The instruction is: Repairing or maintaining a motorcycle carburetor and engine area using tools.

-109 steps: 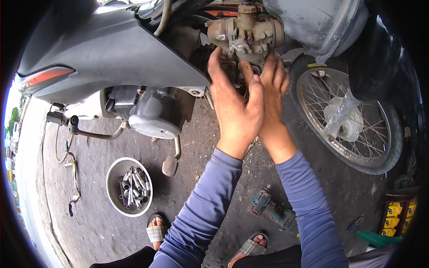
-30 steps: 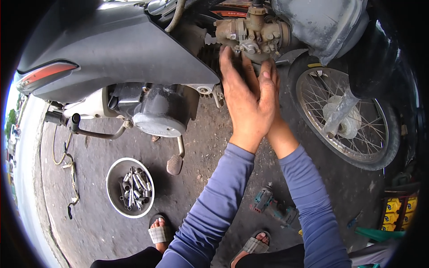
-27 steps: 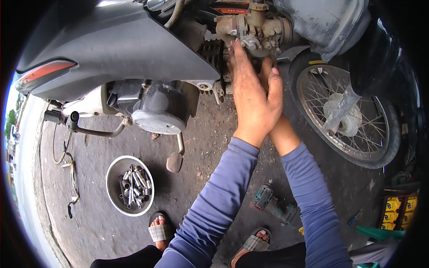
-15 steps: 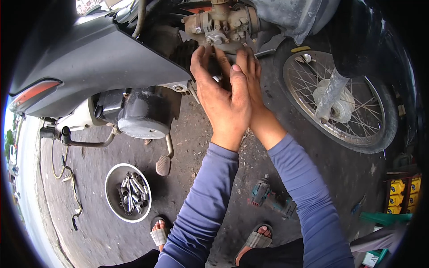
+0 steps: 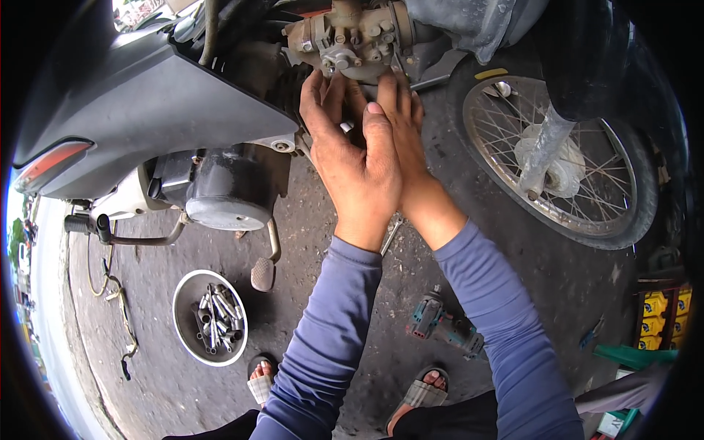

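A grimy metal carburetor [image 5: 352, 40] hangs on the motorbike at the top of the view. My left hand [image 5: 356, 169] is just below it, fingers curled and their tips at its underside. My right hand [image 5: 412, 172] lies partly behind the left, its curved fingers reaching the bottom right of the carburetor. Whatever both hands grip is hidden by the fingers; a small silvery piece peeks between them. Left of them are the grey body panel [image 5: 161, 103] and the engine cover [image 5: 227, 191].
The front wheel [image 5: 616, 191] stands at right. On the pavement are a bowl of sockets and wrenches [image 5: 180, 317], a teal-and-black power tool [image 5: 436, 323], a wrench [image 5: 390, 238] and a cable [image 5: 121, 308]. My sandalled feet [image 5: 422, 392] are below. A crate with yellow packs [image 5: 651, 323] sits at far right.
The carburetor and both hands appear further left in the picture as the view has shifted. The hands stay beneath the carburetor, fingers slightly repositioned. A wrench on the ground shows between the forearms.
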